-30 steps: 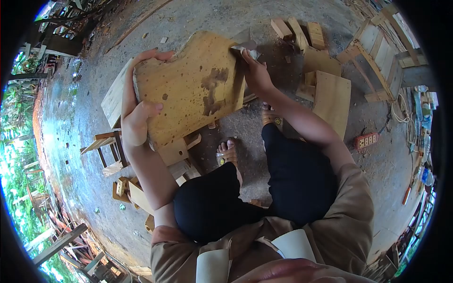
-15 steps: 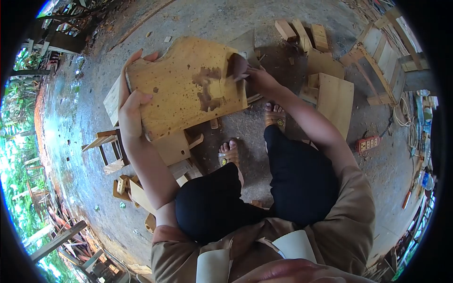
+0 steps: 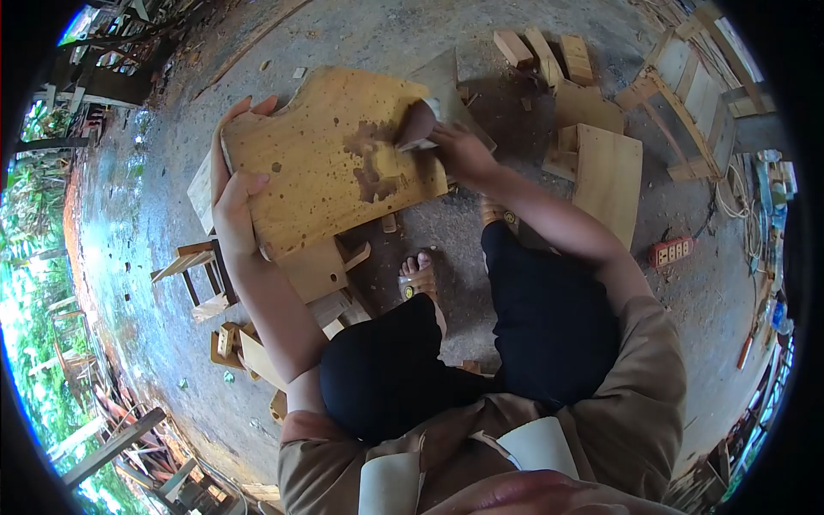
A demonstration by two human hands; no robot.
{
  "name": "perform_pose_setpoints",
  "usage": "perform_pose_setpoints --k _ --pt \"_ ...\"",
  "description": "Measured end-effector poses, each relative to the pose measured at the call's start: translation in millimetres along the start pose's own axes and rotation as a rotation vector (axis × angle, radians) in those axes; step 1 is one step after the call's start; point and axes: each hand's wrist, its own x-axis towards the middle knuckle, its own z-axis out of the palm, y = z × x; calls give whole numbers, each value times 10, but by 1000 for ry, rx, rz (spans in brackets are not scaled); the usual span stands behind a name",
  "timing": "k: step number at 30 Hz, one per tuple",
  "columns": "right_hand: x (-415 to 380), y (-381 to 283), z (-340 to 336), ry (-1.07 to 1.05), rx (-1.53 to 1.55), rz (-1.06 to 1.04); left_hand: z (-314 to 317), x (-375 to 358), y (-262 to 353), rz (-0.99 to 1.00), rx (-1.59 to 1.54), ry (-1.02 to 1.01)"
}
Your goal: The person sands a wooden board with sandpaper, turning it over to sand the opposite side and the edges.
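Observation:
A yellowish wooden board [image 3: 309,163] with dark stains and spots is held up over the floor. My left hand [image 3: 238,184] grips its left edge, thumb on the top face and fingers behind the edge. My right hand [image 3: 461,153] is closed on a brown sanding sheet [image 3: 416,125], folded or curled, which lies against the right part of the board beside the large dark stain. The right fingertips are partly blurred. Under the board is a wooden piece with a small hole [image 3: 313,270].
Wooden blocks [image 3: 576,58] lie at the upper right, above a box-like wooden piece [image 3: 608,180]. A slatted wooden frame [image 3: 678,112] stands farther right, near a red power strip [image 3: 670,252]. Small wooden pieces [image 3: 225,339] lie at the left. My sandalled foot [image 3: 417,276] is below the board.
My right hand has moved slightly left across the board with the brown sheet. The board and my left hand have shifted a little to the left.

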Motion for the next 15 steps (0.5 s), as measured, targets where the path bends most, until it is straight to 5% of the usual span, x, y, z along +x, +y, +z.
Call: perform_pose_setpoints --k 5,7,9,10,11,13,15 --pt "-41 -537 -230 35 87 -318 -15 33 -16 -24 28 78" --pt "-116 -166 -61 -27 15 -317 -158 60 -98 -36 56 120" --pt "-155 146 47 -345 140 74 -311 88 -217 -70 -72 183" --pt "-103 -48 -276 -482 -24 15 -305 94 -225 -67 -78 184" --pt "-53 -71 -222 -482 -29 17 -293 102 -234 -79 -170 182" --pt "43 -324 -141 -152 65 -247 -263 75 -232 -111 -251 180" --pt "61 -591 -345 -167 249 -189 -182 98 -191 -109 -220 261"
